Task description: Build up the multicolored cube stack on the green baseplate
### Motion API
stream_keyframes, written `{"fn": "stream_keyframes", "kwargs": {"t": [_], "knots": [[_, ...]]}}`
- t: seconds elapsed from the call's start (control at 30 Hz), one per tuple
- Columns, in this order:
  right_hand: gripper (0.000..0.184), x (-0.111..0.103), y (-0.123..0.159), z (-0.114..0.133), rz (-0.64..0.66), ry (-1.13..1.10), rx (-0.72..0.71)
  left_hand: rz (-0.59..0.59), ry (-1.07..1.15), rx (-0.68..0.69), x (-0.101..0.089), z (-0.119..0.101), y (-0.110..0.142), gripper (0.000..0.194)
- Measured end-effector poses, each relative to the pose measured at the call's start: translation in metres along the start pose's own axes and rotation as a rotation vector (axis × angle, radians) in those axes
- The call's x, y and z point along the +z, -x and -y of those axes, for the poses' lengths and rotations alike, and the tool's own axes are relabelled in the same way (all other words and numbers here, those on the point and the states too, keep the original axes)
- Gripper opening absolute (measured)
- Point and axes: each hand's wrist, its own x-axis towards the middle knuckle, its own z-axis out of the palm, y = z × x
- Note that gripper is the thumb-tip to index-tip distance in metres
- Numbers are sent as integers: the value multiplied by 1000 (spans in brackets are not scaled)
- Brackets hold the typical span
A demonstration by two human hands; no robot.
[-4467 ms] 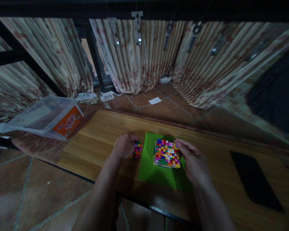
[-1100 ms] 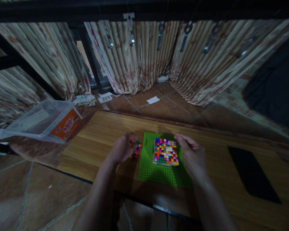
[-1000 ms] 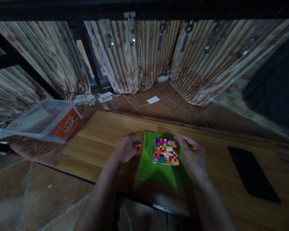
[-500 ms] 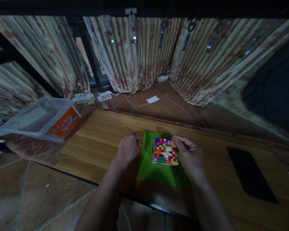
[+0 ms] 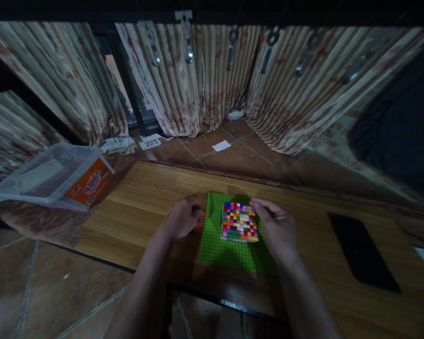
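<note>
I can't tell what either grip holds. The right hand (image 5: 274, 225) bends at the far right corner of the bright block (image 5: 239, 223). The left hand (image 5: 184, 217) curls by loose bricks (image 5: 200, 220), just left of the green board (image 5: 212, 252) under the block, on the wooden surface (image 5: 141, 197).

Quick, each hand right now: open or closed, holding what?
Left hand: curled beside loose bricks; can't tell if it holds any.
Right hand: partly closed at the brick block's corner; can't tell if it holds anything.
</note>
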Motion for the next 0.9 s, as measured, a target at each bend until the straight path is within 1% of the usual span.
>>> {"fn": "stream_keyframes", "kwargs": {"t": [0.07, 0.13, 0.23, 0.3, 0.43, 0.67, 0.73, 0.8, 0.87, 0.9], "knots": [[23, 0, 0, 0, 3, 4, 0, 30, -22, 84, 0, 0, 2, 18], [23, 1, 0, 0, 10, 4, -1, 24, -70, 124, 3, -3, 5, 22], [22, 1, 0, 0, 15, -1, 7, 3, -130, 98, 6, -8, 7, 22], [22, 0, 0, 0, 22, -3, 17, 18, -143, 76, 7, -10, 8, 20], [23, 0, 0, 0, 22, -7, 29, 40, -145, 97, 7, -9, 8, 18], [25, 0, 1, 0, 34, 7, 17, -22, -159, 108, 6, -9, 7, 19], [25, 0, 1, 0, 33, 5, 17, -34, -119, 104, 5, -8, 5, 19], [25, 0, 1, 0, 27, 12, -8, -40, -23, 73, 3, -7, 3, 17], [24, 0, 2, 1, -1, 24, -69, -44, 156, 22, -1, -7, 1, 12], [23, 0, 3, 2, -20, 31, -109, -43, 283, -2, -4, -7, 1, 9]]}}
